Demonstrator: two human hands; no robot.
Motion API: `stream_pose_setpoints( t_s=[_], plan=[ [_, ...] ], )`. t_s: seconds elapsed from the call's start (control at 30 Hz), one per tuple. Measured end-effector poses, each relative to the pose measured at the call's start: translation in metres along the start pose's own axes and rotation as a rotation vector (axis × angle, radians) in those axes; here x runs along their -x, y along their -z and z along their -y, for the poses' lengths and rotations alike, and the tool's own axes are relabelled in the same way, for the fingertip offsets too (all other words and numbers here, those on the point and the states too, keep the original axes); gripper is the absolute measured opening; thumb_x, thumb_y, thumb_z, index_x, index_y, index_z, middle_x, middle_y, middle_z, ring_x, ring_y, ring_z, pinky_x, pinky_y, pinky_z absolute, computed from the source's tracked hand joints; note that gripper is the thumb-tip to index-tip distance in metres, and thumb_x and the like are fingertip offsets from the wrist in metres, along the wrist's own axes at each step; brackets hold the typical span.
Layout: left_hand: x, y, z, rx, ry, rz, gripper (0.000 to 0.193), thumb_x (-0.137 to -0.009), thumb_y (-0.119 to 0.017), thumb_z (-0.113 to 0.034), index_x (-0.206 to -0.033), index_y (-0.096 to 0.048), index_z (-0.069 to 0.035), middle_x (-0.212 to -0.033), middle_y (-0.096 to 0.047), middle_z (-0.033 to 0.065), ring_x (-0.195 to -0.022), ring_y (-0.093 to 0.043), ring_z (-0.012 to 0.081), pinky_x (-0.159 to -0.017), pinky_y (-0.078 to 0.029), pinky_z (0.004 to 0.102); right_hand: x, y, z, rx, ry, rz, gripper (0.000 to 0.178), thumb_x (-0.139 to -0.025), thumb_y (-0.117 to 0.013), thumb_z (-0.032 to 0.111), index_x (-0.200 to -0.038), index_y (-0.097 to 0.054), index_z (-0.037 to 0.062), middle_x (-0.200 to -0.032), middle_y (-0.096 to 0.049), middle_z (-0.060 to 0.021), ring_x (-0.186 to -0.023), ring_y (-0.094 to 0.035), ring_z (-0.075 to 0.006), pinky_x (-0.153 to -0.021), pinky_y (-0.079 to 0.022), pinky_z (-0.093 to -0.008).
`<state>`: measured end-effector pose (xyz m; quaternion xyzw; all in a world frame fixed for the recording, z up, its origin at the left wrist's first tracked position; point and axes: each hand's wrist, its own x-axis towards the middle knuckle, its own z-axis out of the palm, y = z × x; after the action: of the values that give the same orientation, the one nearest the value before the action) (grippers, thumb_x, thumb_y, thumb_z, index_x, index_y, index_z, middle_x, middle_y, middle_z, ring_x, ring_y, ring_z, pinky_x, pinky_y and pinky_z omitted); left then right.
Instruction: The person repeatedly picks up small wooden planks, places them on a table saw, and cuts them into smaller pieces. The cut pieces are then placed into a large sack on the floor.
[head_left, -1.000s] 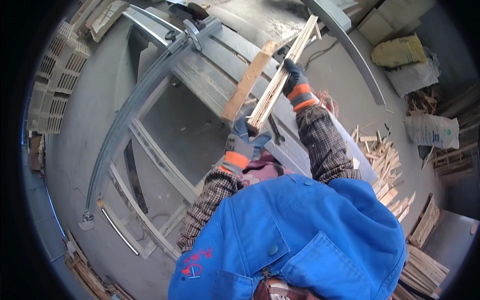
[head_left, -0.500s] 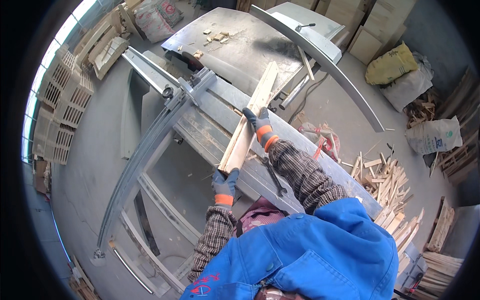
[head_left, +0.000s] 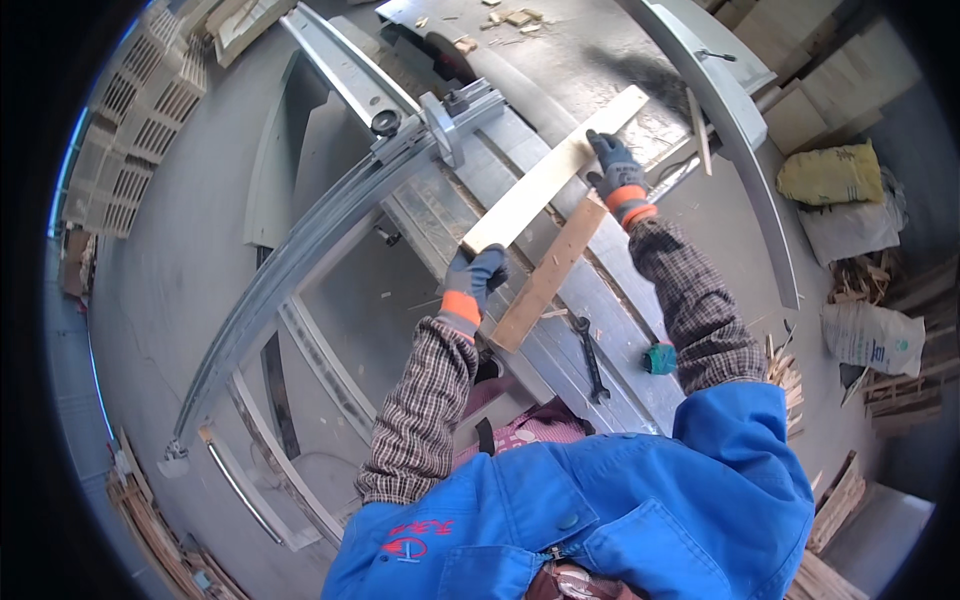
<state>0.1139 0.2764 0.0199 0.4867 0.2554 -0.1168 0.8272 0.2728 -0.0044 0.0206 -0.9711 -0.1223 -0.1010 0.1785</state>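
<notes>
A pale wooden board (head_left: pixel 545 180) lies slantwise over the grooved metal sliding table, held in both gloved hands. At its near end my left hand (head_left: pixel 474 275) is closed round the wood. My right hand (head_left: pixel 616 163) grips the right edge toward the far end, fingers on top. Below and to the right, a browner wooden board (head_left: pixel 550 275) rests on the table, touched by neither hand. An open-ended wrench (head_left: pixel 590 360) lies on the metal nearer my body, with a small green object (head_left: pixel 659 358) right of it.
A saw blade (head_left: pixel 447 58) stands up from the machine at the far side. The metal fence with its clamp (head_left: pixel 445 130) crosses to the left. Small wood offcuts (head_left: pixel 515 17) lie on the machine top. A long curved-looking rail (head_left: pixel 745 170) and filled sacks (head_left: pixel 830 175) are at right.
The pale board has moved apart from the browner one, which now lies separately on the table. Both hands have shifted right with the pale board, and the view has moved.
</notes>
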Motion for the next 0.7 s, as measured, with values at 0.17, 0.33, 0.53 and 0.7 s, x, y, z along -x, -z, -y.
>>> stream_pose_setpoints(
  t_s=[0.17, 0.33, 0.53, 0.7],
  plan=[
    [-0.032, -0.020, 0.007, -0.051, -0.141, 0.128, 0.042, -0.081, -0.074, -0.004, -0.121, -0.060, -0.005, -0.097, -0.067, 0.0021, -0.077, -0.064, 0.0121, -0.066, -0.054, 0.0248, -0.071, -0.022, -0.041, 0.455, 0.156, 0.176, 0.083, -0.075, -0.066, 0.001, -0.148, -0.040, 0.0291, -0.150, -0.044, -0.0074, -0.132, -0.046, -0.0319, -0.109, -0.040, -0.0463],
    [-0.067, -0.024, 0.005, -0.021, -0.156, 0.161, 0.043, -0.082, -0.073, -0.001, -0.123, -0.059, -0.003, -0.098, -0.066, 0.0022, -0.080, -0.064, 0.0129, -0.067, -0.055, 0.0251, -0.132, -0.011, -0.038, 0.597, 0.219, 0.475, 0.056, -0.084, -0.068, 0.014, -0.136, -0.053, 0.0258, -0.140, -0.052, -0.0026, -0.131, -0.048, -0.0257, -0.108, -0.041, -0.0429],
    [-0.114, -0.033, 0.010, -0.002, -0.003, 0.112, 0.036, -0.083, -0.072, -0.003, -0.117, -0.061, -0.006, -0.095, -0.066, 0.0032, -0.079, -0.064, 0.0133, -0.068, -0.056, 0.0277, -0.177, -0.015, -0.063, 0.615, 0.158, 0.517, 0.062, -0.071, -0.080, 0.016, -0.128, -0.058, 0.0237, -0.132, -0.057, -0.0010, -0.127, -0.051, -0.0250, -0.102, -0.046, -0.0436],
    [-0.152, -0.035, 0.034, -0.276, -0.160, 0.097, 0.055, -0.078, -0.080, -0.012, -0.125, -0.053, -0.006, -0.100, -0.061, 0.0068, -0.085, -0.061, 0.0148, -0.074, -0.054, 0.0285, -0.205, -0.038, -0.087, 0.580, 0.104, 0.463, 0.051, -0.079, -0.071, 0.012, -0.127, -0.060, 0.0261, -0.130, -0.058, -0.0031, -0.126, -0.052, -0.0291, -0.101, -0.047, -0.0445]
  ],
)
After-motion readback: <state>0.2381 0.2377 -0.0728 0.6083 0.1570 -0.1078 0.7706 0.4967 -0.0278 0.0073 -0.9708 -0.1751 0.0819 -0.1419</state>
